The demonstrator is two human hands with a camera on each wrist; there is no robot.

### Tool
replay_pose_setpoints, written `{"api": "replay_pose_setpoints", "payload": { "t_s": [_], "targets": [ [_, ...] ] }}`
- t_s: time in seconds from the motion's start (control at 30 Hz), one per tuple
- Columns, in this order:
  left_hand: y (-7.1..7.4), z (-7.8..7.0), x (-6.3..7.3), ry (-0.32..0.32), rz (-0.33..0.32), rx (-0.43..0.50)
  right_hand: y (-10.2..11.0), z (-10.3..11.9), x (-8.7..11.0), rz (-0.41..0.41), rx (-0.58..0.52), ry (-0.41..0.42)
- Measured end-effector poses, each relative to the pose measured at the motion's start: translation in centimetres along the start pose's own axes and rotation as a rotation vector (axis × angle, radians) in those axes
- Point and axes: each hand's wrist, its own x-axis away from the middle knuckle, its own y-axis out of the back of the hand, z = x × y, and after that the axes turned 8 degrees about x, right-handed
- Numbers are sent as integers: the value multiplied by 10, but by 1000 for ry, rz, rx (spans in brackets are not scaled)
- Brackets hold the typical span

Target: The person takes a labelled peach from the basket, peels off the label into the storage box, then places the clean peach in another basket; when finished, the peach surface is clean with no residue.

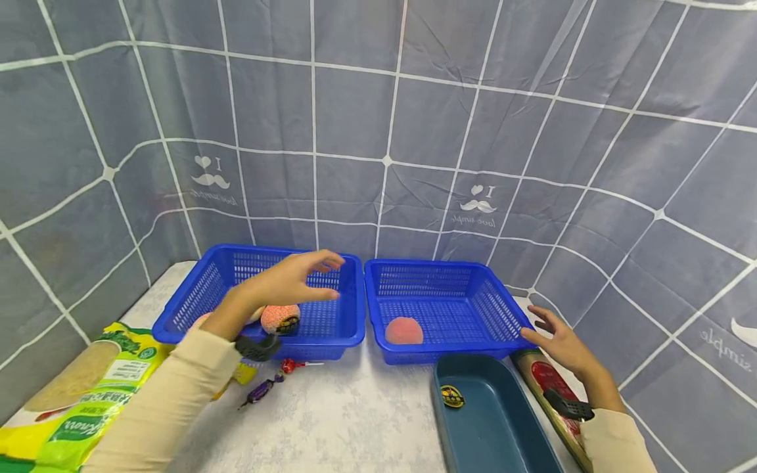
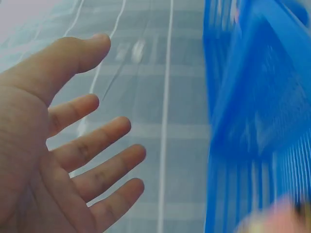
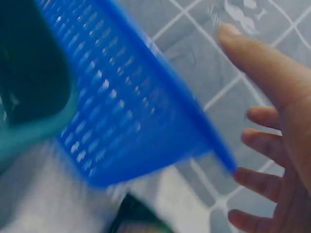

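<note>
My left hand (image 1: 290, 279) hovers over the left blue basket (image 1: 260, 340), thumb and fingers spread apart with nothing between them. Below its wrist, an orange-pink speckled ball (image 1: 280, 318) with a black label lies in that basket, with another pinkish round thing partly hidden by the forearm. In the left wrist view the palm shows bare beside the basket wall (image 2: 257, 97). My right hand (image 1: 558, 341) is by the right corner of the right blue basket (image 1: 426, 264), fingers loosely extended, fingertips right at the rim. A pink ball (image 1: 404, 331) sits in this basket's front left corner.
A teal tray (image 1: 503, 420) holds a small black-and-gold packet (image 1: 452, 396). Right of it lies a dark package (image 1: 552, 381). A yellow-green Knorr bag (image 1: 100, 387), a purple-wrapped candy (image 1: 260, 391) and a red lollipop (image 1: 288, 366) lie at left. A grey curtain (image 1: 355, 131) hangs behind.
</note>
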Motion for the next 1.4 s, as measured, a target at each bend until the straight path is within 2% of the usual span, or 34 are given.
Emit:
{"api": "replay_pose_setpoints", "payload": {
  "t_s": [0.13, 0.23, 0.33, 0.4, 0.5, 0.67, 0.9, 1.0, 1.17, 1.33, 1.4],
  "targets": [
    [37, 17, 86, 92, -173, -117, 2, 28, -19, -50, 19, 43],
    [56, 32, 143, 171, -264, -174, -4, 62, -41, -46, 27, 139],
    [60, 51, 186, 243, -280, -172, -18, 102, -64, 4, 42, 265],
    [56, 63, 204, 298, -269, -156, -33, 129, -79, 63, 38, 350],
    [48, 79, 214, 345, -269, -139, -56, 170, -100, 169, 19, 448],
    [40, 92, 221, 359, -333, -122, -106, 227, -137, 333, 55, 552],
    [42, 95, 221, 387, -359, -54, -176, 278, -174, 532, 161, 534],
    [47, 95, 220, 382, -347, -45, -205, 299, -182, 601, 200, 539],
    [55, 95, 220, 363, -314, -69, -250, 328, -185, 635, 252, 553],
    [58, 97, 220, 363, -296, -78, -275, 342, -183, 705, 340, 540],
    [58, 97, 220, 373, -298, -75, -280, 344, -183, 705, 372, 546]
  ]
}}
